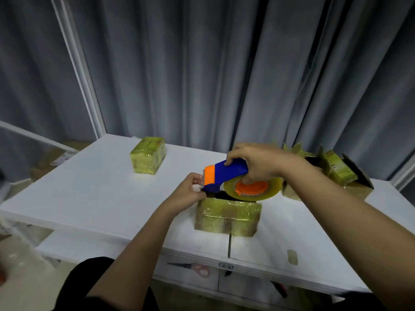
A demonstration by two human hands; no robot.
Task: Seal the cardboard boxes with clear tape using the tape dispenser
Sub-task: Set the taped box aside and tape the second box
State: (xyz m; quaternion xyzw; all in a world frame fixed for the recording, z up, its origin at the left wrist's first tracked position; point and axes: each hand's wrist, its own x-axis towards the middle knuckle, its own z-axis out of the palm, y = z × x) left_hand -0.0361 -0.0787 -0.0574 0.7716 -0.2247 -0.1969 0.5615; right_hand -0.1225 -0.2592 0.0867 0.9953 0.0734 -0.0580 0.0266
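A small tape-wrapped cardboard box [228, 218] stands near the front of the white table [89, 198], and its top looks open at the back. Just above it my right hand [258, 162] grips the handle of a blue and orange tape dispenser [224, 176] that carries a roll of clear tape [253, 190]. My left hand [190, 191] pinches at the dispenser's front end, by the box's top left corner. The loose tape end itself is too small to make out.
Another wrapped box [148, 154] sits at the table's far left. Several open and wrapped boxes [336, 173] crowd the far right. Scissors with pink handles [193, 268] lie on a lower shelf. A tape scrap [292, 257] sticks near the front edge. Grey curtains hang behind.
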